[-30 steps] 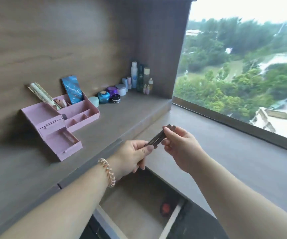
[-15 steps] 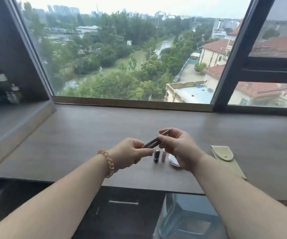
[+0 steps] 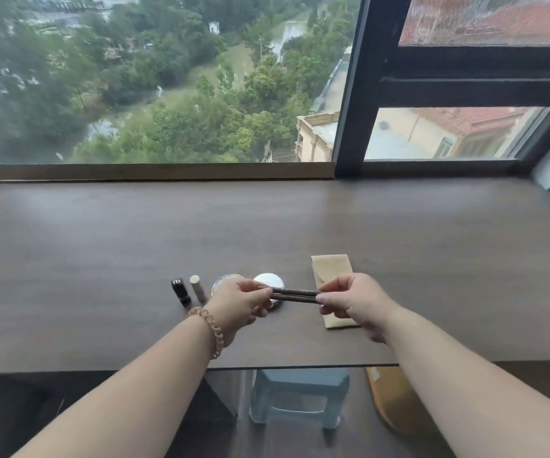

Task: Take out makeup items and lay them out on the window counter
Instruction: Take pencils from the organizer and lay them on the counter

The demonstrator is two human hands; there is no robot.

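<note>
Reaching forward from the bottom edge of the view, both bare forearms converge over the near part of the dark wood window counter [image 3: 101,246]. The left hand [image 3: 239,300], with a coiled amber bracelet [image 3: 210,328] at its wrist, is turned inward, thumb and fingertips pinched on the left end of two slim dark pencils [image 3: 295,295]. The right hand [image 3: 349,300] mirrors it, thumb and forefinger closed on the right end, the remaining fingers curled beneath. The pencils lie side by side and level, spanning the gap between the hands just above the counter.

On the counter behind the left hand stand a black lipstick [image 3: 179,290] and, just beside it, a pale beige tube [image 3: 197,287]. Two round silver compacts [image 3: 268,280] sit next to these, partly hidden by the left hand's fingers and the pencils. A tan pouch [image 3: 330,269] lies flat behind the right hand. A blue-grey plastic stool [image 3: 300,396] stands below the counter's edge.
</note>
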